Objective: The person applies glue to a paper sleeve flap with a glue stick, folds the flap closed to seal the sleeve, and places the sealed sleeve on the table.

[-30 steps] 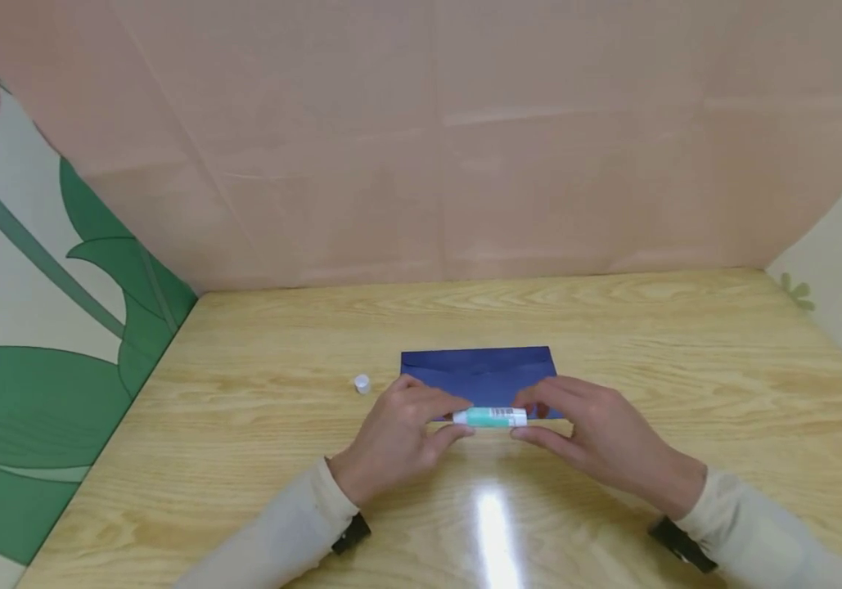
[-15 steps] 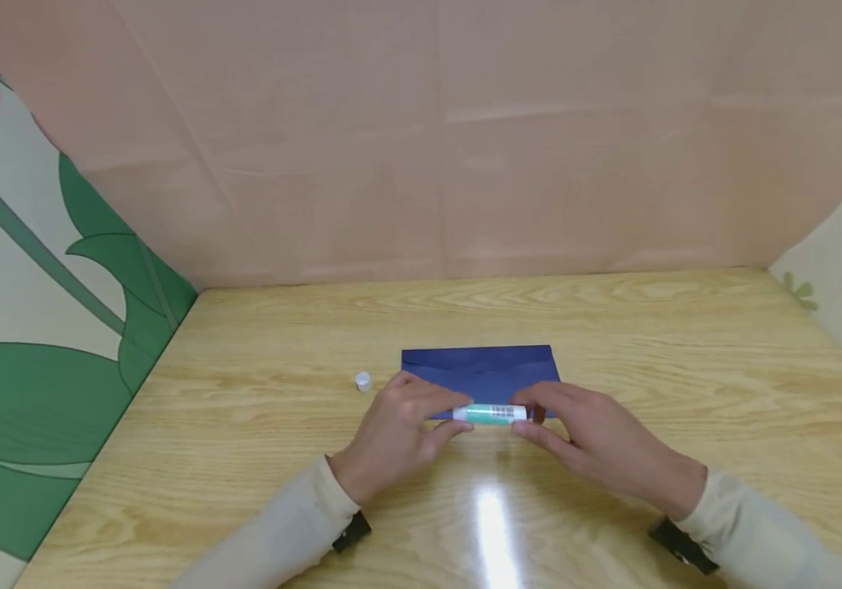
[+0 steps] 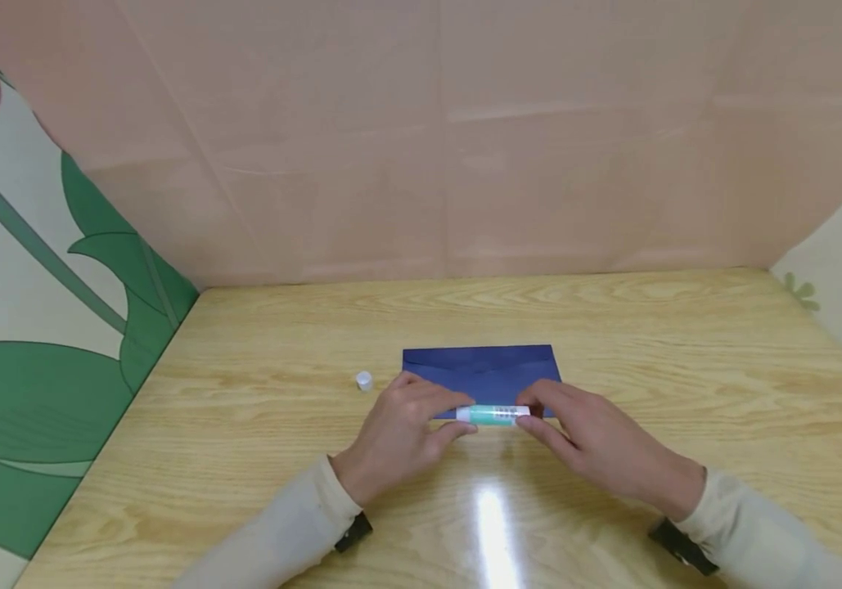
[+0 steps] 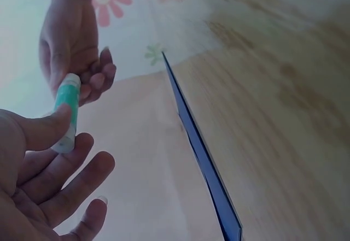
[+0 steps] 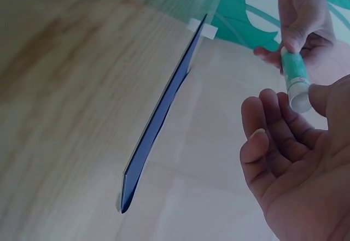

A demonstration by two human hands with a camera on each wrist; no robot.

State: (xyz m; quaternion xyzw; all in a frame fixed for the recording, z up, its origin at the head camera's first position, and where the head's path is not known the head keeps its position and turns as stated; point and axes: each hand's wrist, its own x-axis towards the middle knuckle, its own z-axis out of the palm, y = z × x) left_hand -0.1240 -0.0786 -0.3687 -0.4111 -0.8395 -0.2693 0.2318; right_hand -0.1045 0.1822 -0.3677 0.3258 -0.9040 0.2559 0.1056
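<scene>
A white and teal glue stick [image 3: 493, 415] is held level between both hands, above the near edge of a dark blue envelope [image 3: 481, 368]. My left hand [image 3: 402, 425] pinches its left end between thumb and index finger. At the right end, the thumb and fingertips of my right hand [image 3: 601, 433] grip the white base. In the left wrist view the left thumb lies over the glue stick [image 4: 68, 96], with the other fingers spread loosely. The right wrist view shows the round end of the glue stick [image 5: 299, 98] by the right thumb.
A small white cap [image 3: 364, 381] stands on the wooden table [image 3: 258, 368], left of the envelope. Beyond the far edge hangs a pinkish backdrop [image 3: 435, 164]. A flower-patterned panel [image 3: 30, 409] borders the left side.
The right thumb and fingertips have shifted on the base, and the label's print looks slightly turned. The left hand stays nearly still; envelope and cap lie as before.
</scene>
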